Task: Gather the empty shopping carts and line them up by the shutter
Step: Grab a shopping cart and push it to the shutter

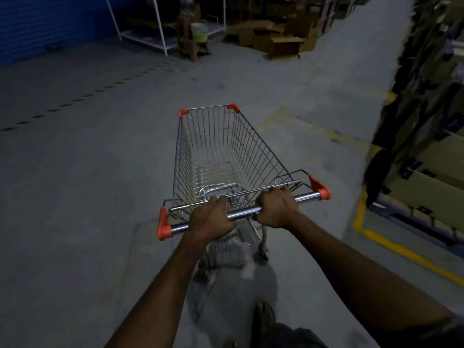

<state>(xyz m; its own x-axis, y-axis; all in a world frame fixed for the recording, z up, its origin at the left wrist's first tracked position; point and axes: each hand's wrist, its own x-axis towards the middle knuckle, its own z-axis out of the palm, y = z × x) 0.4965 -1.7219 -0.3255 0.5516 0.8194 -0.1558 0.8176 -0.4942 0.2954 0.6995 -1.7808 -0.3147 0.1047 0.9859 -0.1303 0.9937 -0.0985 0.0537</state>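
An empty wire shopping cart (pixel 221 146) with orange corner caps stands in front of me on the grey concrete floor. Its chrome handle bar (pixel 244 211) runs across the frame, tilted up to the right. My left hand (pixel 212 218) grips the bar left of its middle. My right hand (pixel 277 207) grips it right of the middle. Both hands have their fingers curled over the bar. A blue shutter (pixel 50 23) fills the far left background. No other cart is in view.
A white metal rack (pixel 160 33) stands by the shutter. A pile of cardboard boxes (pixel 278 33) lies at the far end. Shelving with boxes (pixel 421 121) lines the right side, edged by a yellow floor line (pixel 391 247). Open floor spreads to the left.
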